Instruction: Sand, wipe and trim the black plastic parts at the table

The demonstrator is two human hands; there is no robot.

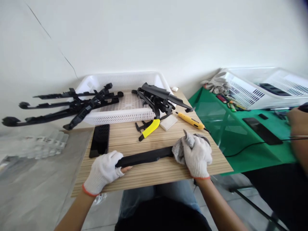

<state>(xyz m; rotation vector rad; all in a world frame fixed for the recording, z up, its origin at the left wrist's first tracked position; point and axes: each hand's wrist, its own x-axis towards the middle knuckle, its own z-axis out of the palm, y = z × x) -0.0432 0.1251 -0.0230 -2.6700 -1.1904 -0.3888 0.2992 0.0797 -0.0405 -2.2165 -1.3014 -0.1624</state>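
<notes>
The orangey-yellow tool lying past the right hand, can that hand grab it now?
Probably yes: the orangey-yellow tool lies just beyond the right hand, with nothing seeming to block it. But that hand's grip holds a grey cloth, which it would likely need to put down first.

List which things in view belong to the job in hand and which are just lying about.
In the job:
- black strip, gripped by the left hand
- grey cloth, held at the strip's other end by the right hand
- probably the similar black parts at the white basket

Apparently just lying about:
- yellow cutter
- yellow corded tool
- whitish block
</notes>
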